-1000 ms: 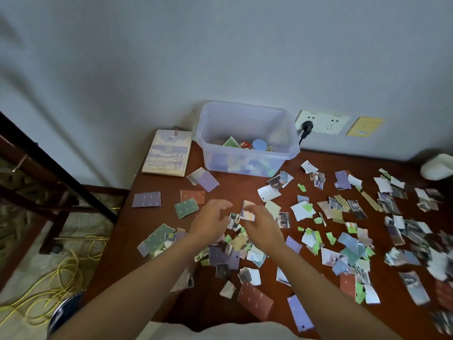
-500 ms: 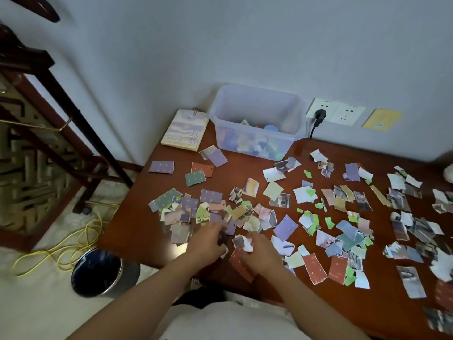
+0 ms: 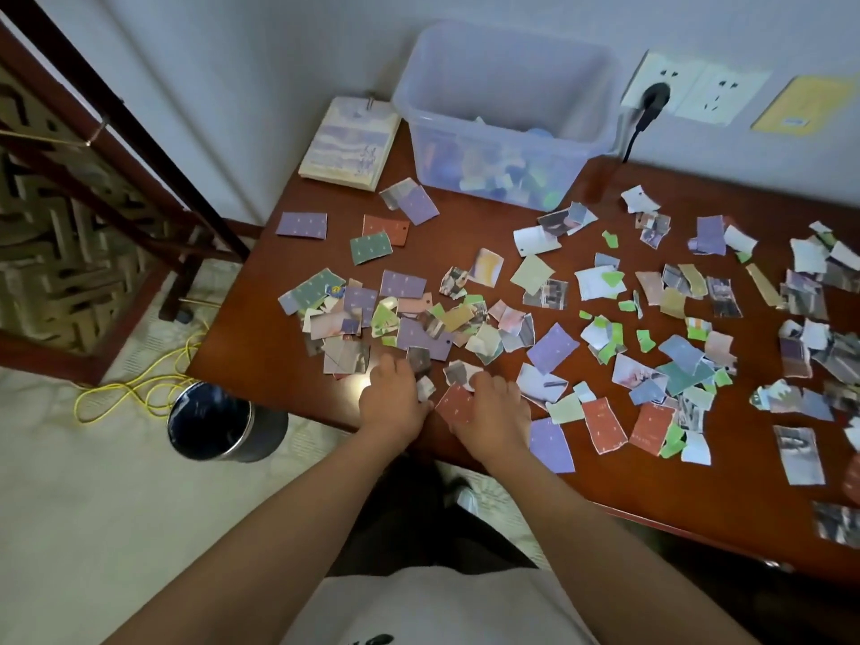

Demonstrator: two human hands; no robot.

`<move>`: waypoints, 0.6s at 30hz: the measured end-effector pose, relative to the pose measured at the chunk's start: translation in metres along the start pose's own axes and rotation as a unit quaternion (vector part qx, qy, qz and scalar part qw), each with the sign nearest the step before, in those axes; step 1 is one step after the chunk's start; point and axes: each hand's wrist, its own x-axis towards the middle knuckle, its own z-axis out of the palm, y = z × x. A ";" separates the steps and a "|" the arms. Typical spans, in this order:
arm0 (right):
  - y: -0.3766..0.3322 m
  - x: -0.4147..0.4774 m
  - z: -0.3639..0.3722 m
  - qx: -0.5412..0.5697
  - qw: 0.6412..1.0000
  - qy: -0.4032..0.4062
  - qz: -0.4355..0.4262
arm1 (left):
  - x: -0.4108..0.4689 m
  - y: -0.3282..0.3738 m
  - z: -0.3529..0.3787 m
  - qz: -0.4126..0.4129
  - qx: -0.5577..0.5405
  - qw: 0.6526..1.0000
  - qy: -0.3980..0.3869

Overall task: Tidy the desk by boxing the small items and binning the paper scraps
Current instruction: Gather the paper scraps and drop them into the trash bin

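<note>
Torn paper scraps in purple, green, red and white cover most of the brown desk. My left hand and my right hand lie close together at the desk's front edge, fingers curled down onto scraps. A small white scrap shows between them. A red-brown scrap lies partly under my right hand. Their fingertips are hidden. A clear plastic box with small items inside stands at the back by the wall. A dark round bin stands on the floor, left of the desk's front corner.
A spiral notebook lies left of the box. A black plug sits in a wall socket behind the desk. A yellow cable trails on the floor near the bin. A dark wooden frame stands to the left.
Both hands have drawn back from the desk's middle to its front edge, staying on scraps. The view has tilted down, bringing the bin into sight.
</note>
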 end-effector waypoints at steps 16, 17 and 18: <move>-0.005 0.035 -0.016 -0.039 0.994 0.015 -0.100 | 0.026 -0.004 -0.016 0.059 -0.063 0.996 0.025; -0.006 0.037 -0.016 -0.031 0.995 0.013 -0.090 | 0.029 -0.004 -0.017 0.060 -0.063 0.996 0.022; -0.008 0.038 -0.015 -0.023 0.997 0.012 -0.079 | 0.032 -0.004 -0.017 0.058 -0.060 0.996 0.016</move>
